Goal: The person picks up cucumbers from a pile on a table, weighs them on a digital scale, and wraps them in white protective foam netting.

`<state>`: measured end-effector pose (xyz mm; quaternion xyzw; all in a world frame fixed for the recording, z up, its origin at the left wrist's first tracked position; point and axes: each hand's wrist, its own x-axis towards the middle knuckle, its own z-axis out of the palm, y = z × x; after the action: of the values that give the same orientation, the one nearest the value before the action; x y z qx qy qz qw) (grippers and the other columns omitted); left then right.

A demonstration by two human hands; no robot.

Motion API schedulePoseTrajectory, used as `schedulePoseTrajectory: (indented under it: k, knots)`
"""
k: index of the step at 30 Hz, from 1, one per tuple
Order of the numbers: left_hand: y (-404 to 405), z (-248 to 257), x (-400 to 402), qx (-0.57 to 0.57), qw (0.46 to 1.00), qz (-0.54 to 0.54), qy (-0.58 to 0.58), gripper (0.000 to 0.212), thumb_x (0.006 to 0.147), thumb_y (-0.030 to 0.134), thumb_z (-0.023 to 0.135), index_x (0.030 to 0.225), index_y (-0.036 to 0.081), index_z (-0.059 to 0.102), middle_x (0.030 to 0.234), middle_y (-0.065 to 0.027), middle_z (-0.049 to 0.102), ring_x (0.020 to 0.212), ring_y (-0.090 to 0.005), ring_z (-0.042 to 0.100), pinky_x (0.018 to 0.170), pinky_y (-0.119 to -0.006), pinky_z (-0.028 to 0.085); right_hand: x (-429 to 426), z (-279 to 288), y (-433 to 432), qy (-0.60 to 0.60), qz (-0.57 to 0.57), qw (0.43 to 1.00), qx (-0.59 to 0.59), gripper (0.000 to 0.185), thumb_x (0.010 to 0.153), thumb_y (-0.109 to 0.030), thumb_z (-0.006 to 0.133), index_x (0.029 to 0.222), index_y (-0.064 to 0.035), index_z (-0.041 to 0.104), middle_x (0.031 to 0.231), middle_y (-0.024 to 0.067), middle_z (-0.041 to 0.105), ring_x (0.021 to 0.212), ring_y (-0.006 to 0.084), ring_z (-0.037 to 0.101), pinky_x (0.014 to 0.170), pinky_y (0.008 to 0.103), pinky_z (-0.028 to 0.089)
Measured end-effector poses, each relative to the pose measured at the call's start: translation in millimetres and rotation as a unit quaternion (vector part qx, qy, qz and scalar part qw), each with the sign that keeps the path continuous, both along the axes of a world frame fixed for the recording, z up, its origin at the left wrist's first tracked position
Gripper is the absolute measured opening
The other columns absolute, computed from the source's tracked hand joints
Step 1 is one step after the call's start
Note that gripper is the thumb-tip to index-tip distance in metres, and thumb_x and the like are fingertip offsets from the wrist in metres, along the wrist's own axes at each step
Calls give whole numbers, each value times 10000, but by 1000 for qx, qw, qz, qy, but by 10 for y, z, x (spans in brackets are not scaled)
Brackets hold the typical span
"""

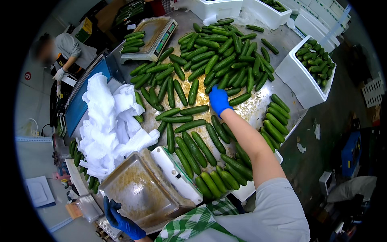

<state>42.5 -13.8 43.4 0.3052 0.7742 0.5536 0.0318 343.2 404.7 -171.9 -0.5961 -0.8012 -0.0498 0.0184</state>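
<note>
My right hand (219,99), in a blue glove, reaches to the near edge of a large heap of cucumbers (217,54) on the metal table (263,103). Its fingertips are hidden against the heap, so a grip cannot be made out. Blue-gloved too, my left hand (124,219) hovers by the left edge of a scale's weighing pan (139,193), fingers apart, holding nothing. The pan carries no cucumbers. Loose cucumbers (193,118) lie between the heap and the scale's white housing (175,172). A row of cucumbers (216,181) sits to the right of the housing.
White foam netting (108,127) is piled left of the cucumbers. Across the table stands a second scale (151,36) with several cucumbers on it. A white foam box (299,75) full of cucumbers is at the right edge. Another person (68,51) works beyond a blue panel (87,90).
</note>
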Motion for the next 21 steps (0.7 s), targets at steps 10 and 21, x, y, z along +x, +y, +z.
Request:
schedulePoseTrajectory:
  k: [10, 21]
  knots:
    - [-383, -16, 0, 61, 997, 7, -48, 305, 885, 68, 406, 1149, -11, 536, 907, -67, 603, 689, -89, 474, 658, -229, 402, 111, 1454, -1125, 497, 67, 863, -60, 291, 737, -167, 658, 1001, -74, 574, 1076, 114, 544, 862, 257, 598, 722, 317, 482]
    - [-786, 37, -266, 124, 984, -103, -76, 306, 891, 92, 421, 1158, -10, 530, 953, -94, 611, 719, -105, 515, 670, -249, 438, -1519, 2039, -3681, 452, 405, 791, -75, 381, 745, -72, 581, 1110, -124, 484, 1231, 96, 466, 688, 290, 594, 568, 346, 497]
